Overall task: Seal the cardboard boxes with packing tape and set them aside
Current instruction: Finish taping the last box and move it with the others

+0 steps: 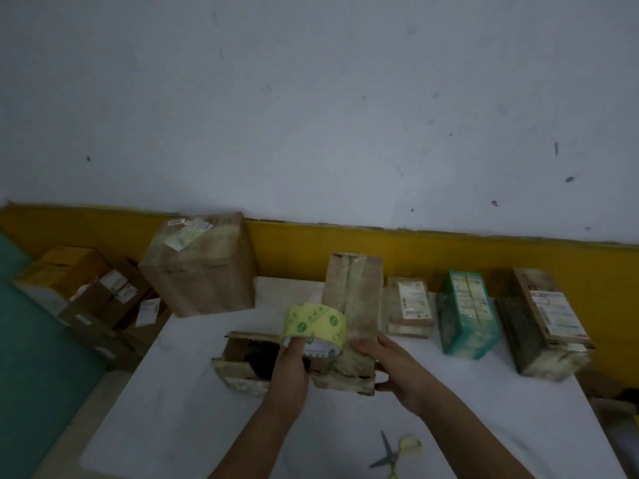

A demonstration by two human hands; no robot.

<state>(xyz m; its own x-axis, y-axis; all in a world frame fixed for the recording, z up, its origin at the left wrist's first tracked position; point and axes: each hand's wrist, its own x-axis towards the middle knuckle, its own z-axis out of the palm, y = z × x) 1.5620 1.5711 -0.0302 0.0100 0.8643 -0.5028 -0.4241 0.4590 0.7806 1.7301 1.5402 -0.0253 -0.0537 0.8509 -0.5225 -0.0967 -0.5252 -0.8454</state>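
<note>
Starting nearest you, the yellow-handled scissors (392,452) lie on the white table (173,402) under your right forearm, closer to you than either hand. Your left hand (292,366) has its fingers curled round the packing tape roll (316,328) and holds it up. Your right hand (392,369) grips the near end of the long cardboard box (352,305), thumb on top and fingers wrapped under its right side.

That box is what matters. It sits between your hands, and its long axis runs straight away from you. The roll is just beside its left edge, so the taping hand is as close as the steadying one. A pull along the top seam would probably run from near to far, while your right hand keeps the near end from sliding.

Just left of your left hand, partly hidden behind it, is an open box (242,361) with its flaps apart.

Beyond your right hand stand a small labelled box (409,305), a green package (463,312) and a brown carton (543,323). Beyond your left stands a large carton (200,267), with a stack of boxes (79,292) off the table.
</note>
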